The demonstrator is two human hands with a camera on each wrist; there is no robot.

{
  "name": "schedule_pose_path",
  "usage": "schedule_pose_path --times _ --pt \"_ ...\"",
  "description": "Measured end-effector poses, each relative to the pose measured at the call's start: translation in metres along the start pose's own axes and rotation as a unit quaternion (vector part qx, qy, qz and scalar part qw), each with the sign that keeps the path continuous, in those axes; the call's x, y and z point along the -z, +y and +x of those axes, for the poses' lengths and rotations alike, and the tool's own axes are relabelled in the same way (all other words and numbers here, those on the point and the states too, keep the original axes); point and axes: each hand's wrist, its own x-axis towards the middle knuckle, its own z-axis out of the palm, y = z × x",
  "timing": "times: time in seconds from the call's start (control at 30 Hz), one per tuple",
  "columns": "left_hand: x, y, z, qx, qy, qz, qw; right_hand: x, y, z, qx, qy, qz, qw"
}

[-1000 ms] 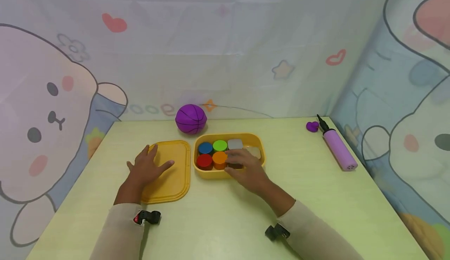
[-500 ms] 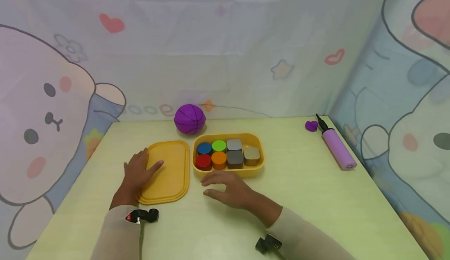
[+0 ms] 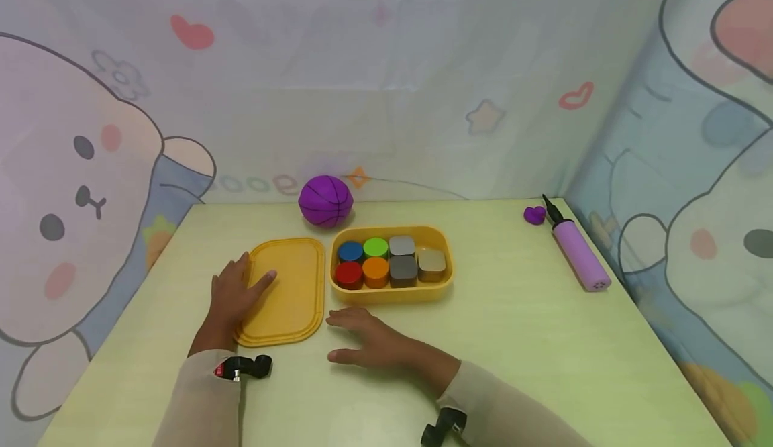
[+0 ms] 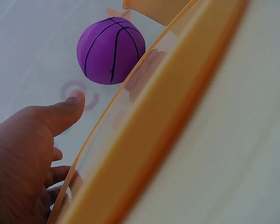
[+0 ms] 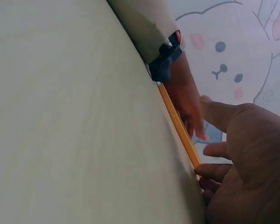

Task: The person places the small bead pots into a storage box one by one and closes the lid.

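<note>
A flat yellow lid (image 3: 288, 292) lies on the table, left of a yellow box (image 3: 417, 294). Several coloured pots sit in the box, among them a red one (image 3: 349, 275), an orange one (image 3: 376, 272) and a blue one (image 3: 350, 252). My left hand (image 3: 234, 294) rests at the lid's left edge, fingers along the rim and the thumb reaching over its top; the left wrist view shows that thumb (image 4: 67, 112) raised off the lid. My right hand (image 3: 377, 341) hovers in front of the box, fingers spread towards the lid's near right corner and holding nothing.
A purple ball (image 3: 326, 201) stands behind the box and lid, near the back wall. At the far right lie a lilac hand pump (image 3: 581, 254) with a black nozzle and a small purple item (image 3: 534, 215).
My right hand has drawn back from over the box, towards me and to the left. The left hand has shifted slightly left and lowered onto the lid's left edge.
</note>
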Motion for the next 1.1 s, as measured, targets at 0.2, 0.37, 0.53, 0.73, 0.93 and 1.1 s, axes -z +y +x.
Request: schedule_pose_path --times 0.2,0.37,0.53,0.73,0.93,1.1 --pt "0.003 0.005 -0.002 0.009 -0.01 -0.007 0.9999 -0.007 -0.009 0.002 -0.043 -0.025 -0.02 0.9986" --pt "0.003 0.006 -0.002 0.018 -0.015 -0.005 0.9997 -0.008 -0.011 0.005 -0.043 -0.024 -0.031 0.9983" --pt "0.004 0.006 0.0 0.026 -0.012 -0.01 0.9995 -0.008 -0.013 0.011 -0.043 -0.018 -0.041 0.9981" --pt "0.003 0.003 0.001 0.019 0.007 -0.049 0.9986 -0.007 -0.015 0.013 -0.059 -0.012 -0.022 0.9979" --pt "0.011 -0.006 -0.001 0.026 0.026 -0.235 0.9713 -0.007 -0.016 0.011 -0.029 -0.01 0.034 0.999" --pt "0.018 -0.008 -0.007 0.031 0.055 -0.418 0.9062 -0.009 -0.019 0.009 0.004 -0.018 0.073 0.9972"
